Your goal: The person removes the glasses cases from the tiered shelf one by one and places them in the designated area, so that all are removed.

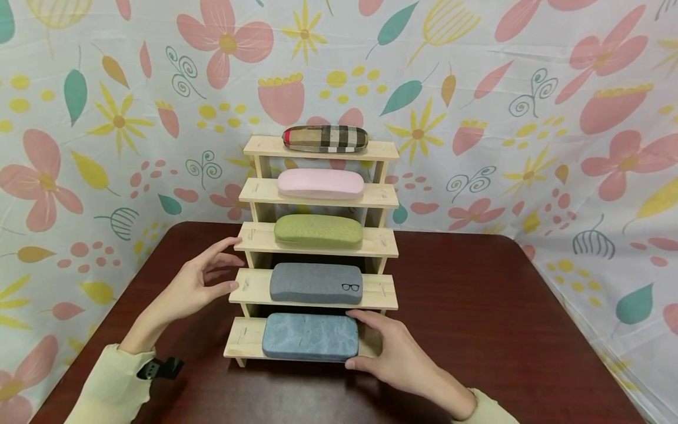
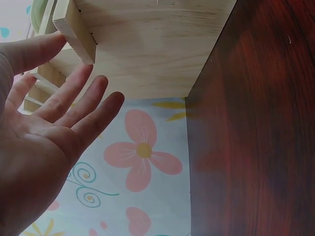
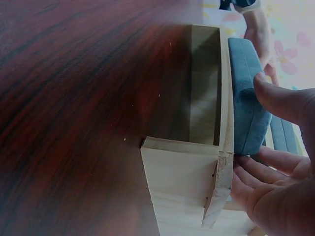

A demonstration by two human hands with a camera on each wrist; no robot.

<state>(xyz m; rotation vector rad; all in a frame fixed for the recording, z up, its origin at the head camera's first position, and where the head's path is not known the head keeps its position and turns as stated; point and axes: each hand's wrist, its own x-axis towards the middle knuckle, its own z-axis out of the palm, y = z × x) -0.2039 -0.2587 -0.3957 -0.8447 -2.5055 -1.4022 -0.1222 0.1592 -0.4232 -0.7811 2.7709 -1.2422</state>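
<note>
A light wooden stepped rack point(image 1: 246, 335) bears one glasses case on each tier. My right hand point(image 1: 399, 353) grips the right end of the blue marbled glasses case point(image 1: 309, 335) on the lowest tier, thumb at the front and fingers behind. The right wrist view shows that thumb on the blue case's point(image 3: 243, 98) front face. At the rack's left side, my left hand point(image 1: 196, 282) has its fingers spread, with index finger and thumb at the board ends. In the left wrist view nothing lies in the left palm point(image 2: 44, 142).
Above stand a grey case point(image 1: 312, 282) with a glasses print, a green case point(image 1: 318, 231), a pink case point(image 1: 320, 184) and a checked case point(image 1: 325, 139). The rack stands on a dark wooden table point(image 1: 466, 306) before a flowered cloth point(image 1: 450, 59).
</note>
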